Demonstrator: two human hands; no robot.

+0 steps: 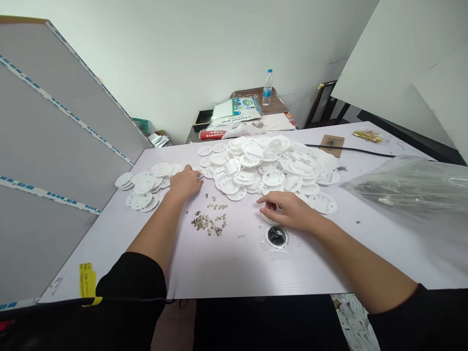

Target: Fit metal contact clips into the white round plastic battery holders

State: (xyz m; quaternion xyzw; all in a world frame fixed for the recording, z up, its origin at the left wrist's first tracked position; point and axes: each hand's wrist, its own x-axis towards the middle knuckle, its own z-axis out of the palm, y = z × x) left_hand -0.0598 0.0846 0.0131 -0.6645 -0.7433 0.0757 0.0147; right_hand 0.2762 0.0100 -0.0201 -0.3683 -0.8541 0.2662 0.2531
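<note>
My left hand (185, 183) is at the right side of a smaller group of white plastic discs (144, 184). Its thumb and forefinger close around the edge of a white disc (199, 174), most of which is hidden. My right hand (287, 210) hovers low over another white disc (269, 219), thumb and forefinger apart; its other fingers are partly hidden. Just below that disc lies a round black piece with a white rim (277, 236), on clear film. Small brass-coloured metal pieces (204, 223) are scattered between my hands.
A large heap of slotted white discs (252, 163) covers the table's middle back. At right are a clear plastic bag (413, 187), a black cable (354, 151) and a cardboard piece (332, 144). A grey panel (62, 146) borders the left side. Behind stands a water bottle (267, 88).
</note>
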